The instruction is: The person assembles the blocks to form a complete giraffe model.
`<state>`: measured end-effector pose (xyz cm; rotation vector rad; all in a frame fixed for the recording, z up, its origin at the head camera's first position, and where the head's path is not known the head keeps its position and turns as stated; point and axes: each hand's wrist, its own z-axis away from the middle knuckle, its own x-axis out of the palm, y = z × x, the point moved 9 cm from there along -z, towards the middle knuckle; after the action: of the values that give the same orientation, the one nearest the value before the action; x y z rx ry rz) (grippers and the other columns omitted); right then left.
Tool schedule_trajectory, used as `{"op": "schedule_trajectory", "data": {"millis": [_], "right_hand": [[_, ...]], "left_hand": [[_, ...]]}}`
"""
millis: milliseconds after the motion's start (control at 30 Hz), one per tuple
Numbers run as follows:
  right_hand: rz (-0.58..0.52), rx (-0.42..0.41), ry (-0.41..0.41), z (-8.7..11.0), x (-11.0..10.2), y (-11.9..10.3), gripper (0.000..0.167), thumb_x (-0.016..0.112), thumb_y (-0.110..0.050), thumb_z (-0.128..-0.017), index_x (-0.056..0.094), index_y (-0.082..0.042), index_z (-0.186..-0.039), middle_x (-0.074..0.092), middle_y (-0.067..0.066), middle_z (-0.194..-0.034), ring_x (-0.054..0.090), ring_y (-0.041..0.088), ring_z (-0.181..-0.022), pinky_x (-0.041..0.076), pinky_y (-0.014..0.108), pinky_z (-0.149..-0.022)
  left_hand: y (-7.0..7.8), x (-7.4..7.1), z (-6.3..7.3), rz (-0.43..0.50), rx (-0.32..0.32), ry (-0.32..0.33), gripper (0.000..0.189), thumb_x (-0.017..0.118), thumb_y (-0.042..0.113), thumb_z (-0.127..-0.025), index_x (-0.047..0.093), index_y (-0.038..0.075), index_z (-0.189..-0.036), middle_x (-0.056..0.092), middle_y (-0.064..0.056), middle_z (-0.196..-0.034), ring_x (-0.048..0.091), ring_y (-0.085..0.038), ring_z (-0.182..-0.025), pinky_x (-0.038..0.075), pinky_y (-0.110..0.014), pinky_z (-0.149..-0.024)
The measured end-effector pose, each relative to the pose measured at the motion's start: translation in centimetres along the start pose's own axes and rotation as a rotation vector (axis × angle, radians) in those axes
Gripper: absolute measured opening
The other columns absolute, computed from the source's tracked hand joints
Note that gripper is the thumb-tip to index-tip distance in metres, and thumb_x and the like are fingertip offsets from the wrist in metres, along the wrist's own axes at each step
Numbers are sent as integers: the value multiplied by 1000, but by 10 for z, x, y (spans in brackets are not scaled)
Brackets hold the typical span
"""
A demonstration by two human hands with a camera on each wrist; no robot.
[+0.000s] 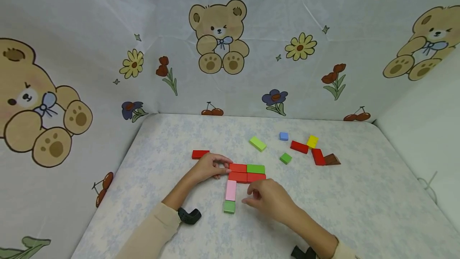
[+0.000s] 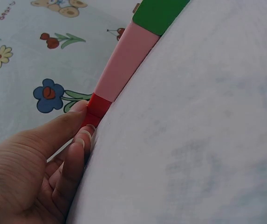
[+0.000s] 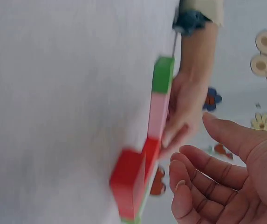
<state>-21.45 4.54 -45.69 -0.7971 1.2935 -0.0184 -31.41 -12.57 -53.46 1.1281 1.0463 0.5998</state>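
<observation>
Two short rows of flat blocks lie together on the table. The far row has a red block (image 1: 238, 167) and a green block (image 1: 256, 169); the near row is two red blocks, a left one (image 1: 238, 177) and a right one (image 1: 256, 177). A pink block (image 1: 231, 190) runs toward me from the near row's left end, followed by another green block (image 1: 229, 207). My left hand (image 1: 210, 166) touches the rows' left end with thumb and fingertips. Just right of the pink block, my right hand (image 1: 271, 199) hovers, thumb and bent fingers apart, holding nothing.
Behind my left hand lies a loose red block (image 1: 200, 154). Farther back right are a lime block (image 1: 258, 144), a small green block (image 1: 285, 158), a blue block (image 1: 284, 136), a yellow block (image 1: 312, 142), two red ones and a brown wedge (image 1: 332, 159). A bear-print cloth hangs behind.
</observation>
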Motion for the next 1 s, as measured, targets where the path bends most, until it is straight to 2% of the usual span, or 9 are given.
{"op": "schedule_trajectory", "data": {"millis": [100, 200, 367, 467, 567, 900, 1000], "right_hand": [[0, 67, 56, 6, -19, 20, 15, 86, -25, -83, 73, -18, -82, 53, -12, -63, 49, 7, -58, 45, 23, -53], [11, 156, 72, 13, -28, 40, 16, 86, -24, -83, 71, -19, -81, 54, -10, -64, 48, 9, -59, 44, 24, -52], [35, 264, -11, 19, -21, 65, 20, 87, -26, -82, 69, -19, -77, 56, -8, -65, 50, 11, -61, 45, 27, -55], [39, 279, -72, 21, -13, 72, 25, 89, -28, -79, 67, -19, -72, 56, -7, -63, 50, 12, -62, 44, 28, -56], [33, 265, -95, 21, -8, 73, 30, 92, -31, -75, 65, -20, -69, 55, -7, -61, 50, 12, -62, 42, 27, -56], [55, 248, -83, 19, -4, 71, 32, 90, -34, -76, 62, -21, -66, 53, -6, -59, 49, 11, -62, 40, 27, -55], [30, 249, -66, 17, -14, 73, 29, 87, -33, -81, 64, -21, -68, 54, -7, -60, 49, 11, -62, 40, 26, -55]], "left_hand": [[0, 0, 0, 0, 6, 0, 30, 84, 23, -86, 77, 17, -115, 69, -2, -93, 59, -14, -52, 55, -29, -55], [0, 0, -1, -4, 11, 0, 30, 84, 24, -86, 77, 17, -115, 70, -2, -92, 59, -15, -52, 55, -30, -55], [-2, -1, -1, -10, 7, 3, 31, 84, 24, -86, 77, 18, -115, 70, -1, -93, 59, -15, -52, 55, -29, -55], [-1, 0, -1, -9, 12, -1, 31, 84, 25, -86, 77, 18, -115, 70, -1, -93, 59, -15, -52, 55, -30, -55], [0, 0, -1, -5, 20, -3, 31, 84, 25, -86, 77, 18, -115, 70, -1, -93, 59, -15, -52, 55, -30, -55], [-1, 1, -1, 2, 12, 7, 31, 85, 26, -85, 77, 18, -113, 69, -2, -90, 59, -16, -51, 54, -29, -55], [-1, 1, -1, 4, 5, 5, 31, 85, 26, -85, 77, 18, -113, 70, -2, -90, 59, -16, -51, 54, -29, -54]]}}
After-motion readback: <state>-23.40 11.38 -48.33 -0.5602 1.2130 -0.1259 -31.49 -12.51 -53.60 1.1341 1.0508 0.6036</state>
